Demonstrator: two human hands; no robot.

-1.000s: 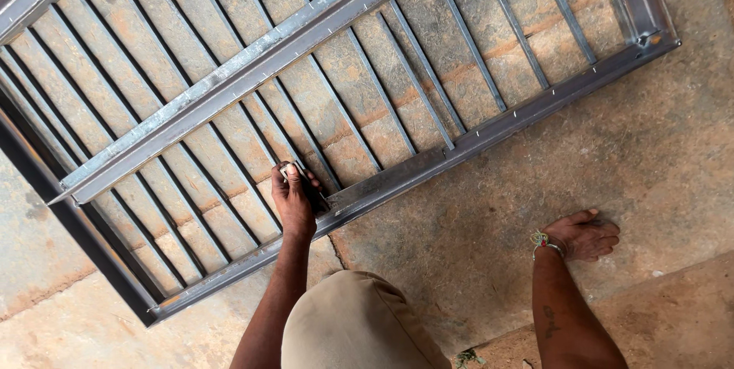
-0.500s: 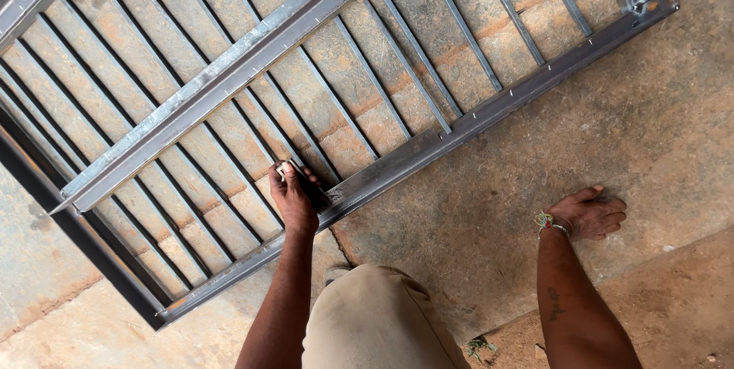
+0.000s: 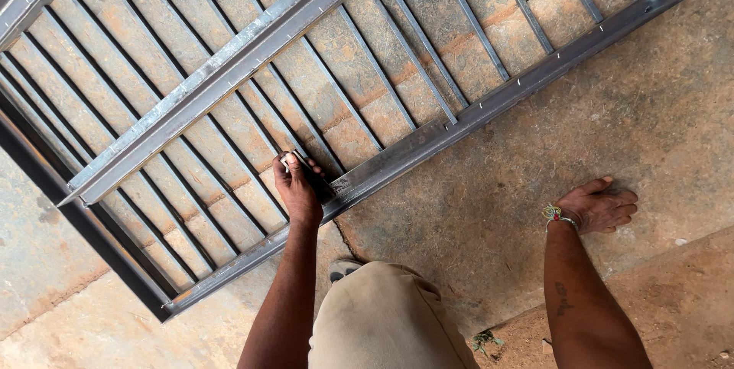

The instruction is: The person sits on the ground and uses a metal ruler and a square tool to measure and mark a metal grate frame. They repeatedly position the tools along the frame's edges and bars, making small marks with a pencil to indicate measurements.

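Note:
A grey metal gate frame [image 3: 489, 109] with several thin bars lies flat on the concrete floor. My left hand [image 3: 297, 189] is closed around a small pale object, pressed against a bar just beside the frame's lower rail. What the object is I cannot tell. My right hand [image 3: 600, 207] rests flat on the bare concrete to the right, fingers spread, with a thread band at the wrist. My bent knee in beige trousers [image 3: 386, 323] fills the bottom centre.
A wide metal channel [image 3: 229, 71] crosses the gate diagonally. A dark steel rail [image 3: 84, 224] runs along the gate's left side. The tip of a shoe [image 3: 342, 268] shows by my knee. A reddish raised strip of ground [image 3: 688, 292] lies at bottom right.
The view has shifted slightly. My left hand stays at the same bar beside the lower rail. My right hand stays planted on the concrete.

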